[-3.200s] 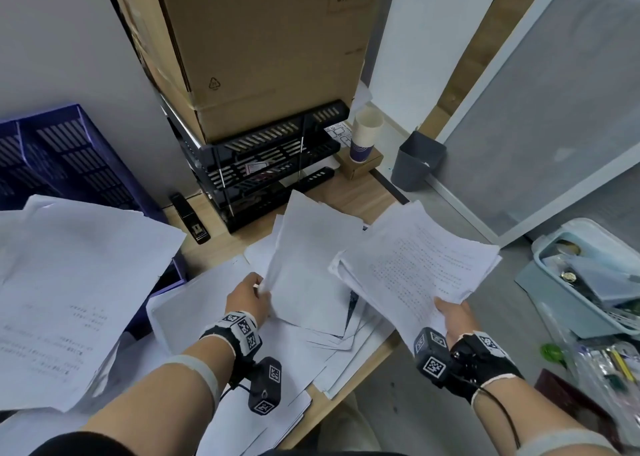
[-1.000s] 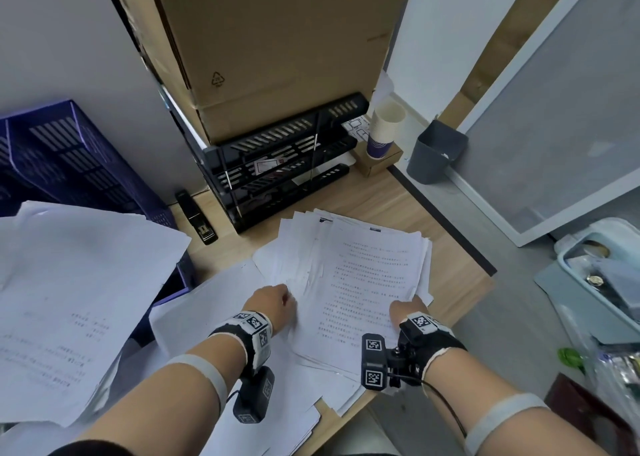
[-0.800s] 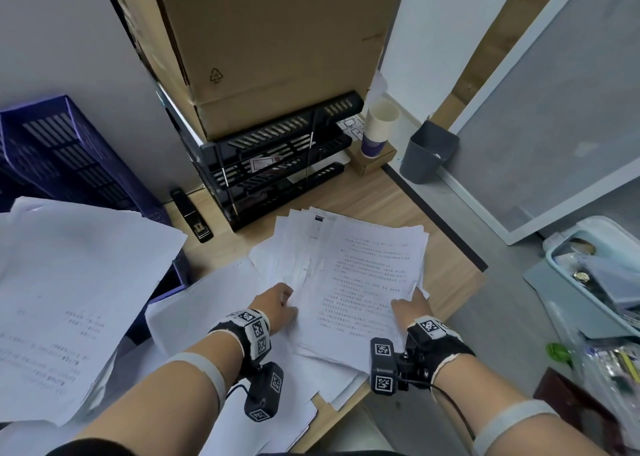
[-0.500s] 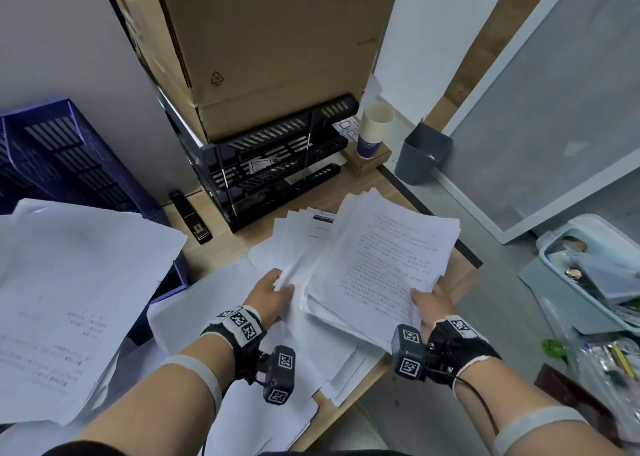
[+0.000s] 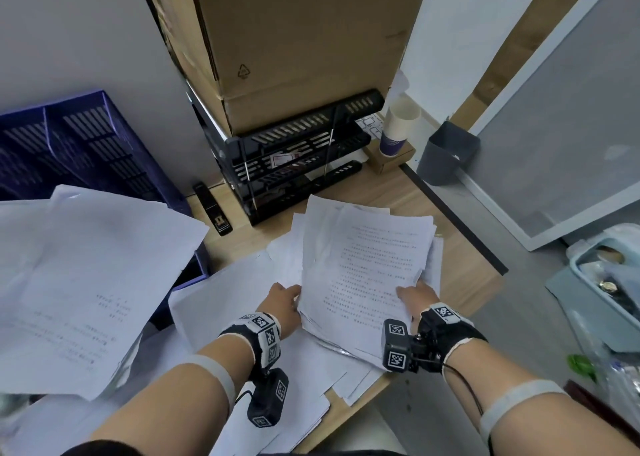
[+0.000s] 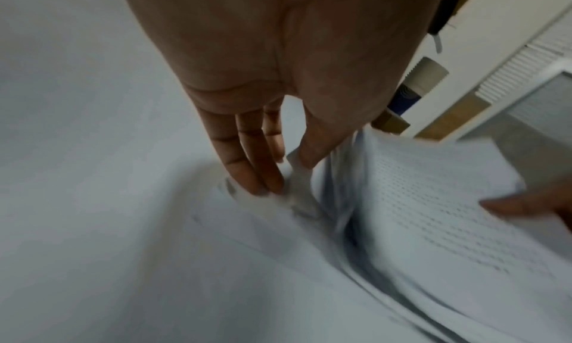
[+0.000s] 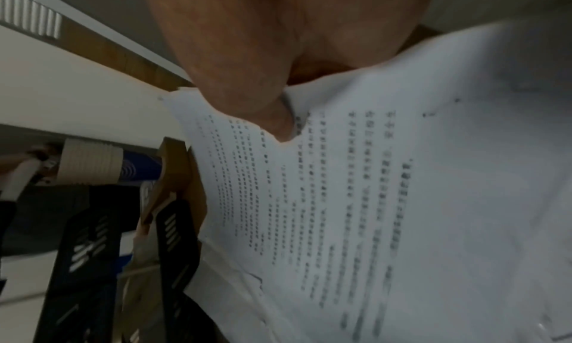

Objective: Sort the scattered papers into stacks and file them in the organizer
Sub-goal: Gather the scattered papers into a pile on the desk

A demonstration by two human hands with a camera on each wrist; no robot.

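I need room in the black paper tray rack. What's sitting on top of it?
A big cardboard box stands on the rack, covering its top tray. Whether papers lie under the box is hidden.

Recycling triangle on cardboard box; sheet print unreadable.

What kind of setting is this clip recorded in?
Most likely an office desk corner: printed papers piled on a wooden desk, a black tiered organizer, and a stapler beside it.

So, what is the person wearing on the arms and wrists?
Both forearms are bare. Each has a pale grey band below the elbow. Each wrist has a black strap with square black-and-white markers. A small black camera box hangs from it, on a thin black cable.
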